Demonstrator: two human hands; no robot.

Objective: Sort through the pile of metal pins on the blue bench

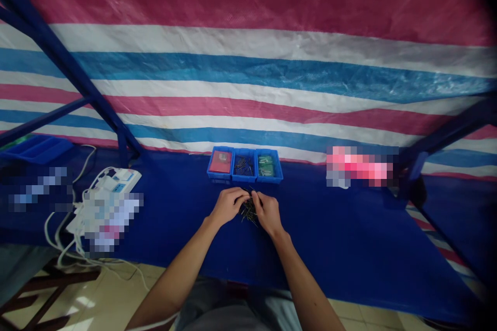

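Note:
A small heap of thin dark pieces (249, 211), perhaps screws or pins, lies on the blue table between my hands. My left hand (230, 205) reaches in from the left, fingers closed in a pinch at the heap's far edge. Opposite it, my right hand (268, 211) is pinched too, its fingertips almost meeting the left ones. Whatever sits between the fingertips is too small to make out. Just beyond stand three joined blue bins: one with a red packet (221, 162), one with similar dark pieces (244, 165), one with green and clear bits (266, 165).
A white power strip (126, 179) with tangled cables lies on the left of the table (326, 248). A blue tray (37, 149) sits farther left. Blurred pink items (361, 164) are at the back right. Blue metal posts (83, 83) and a striped sheet (248, 77) border the table.

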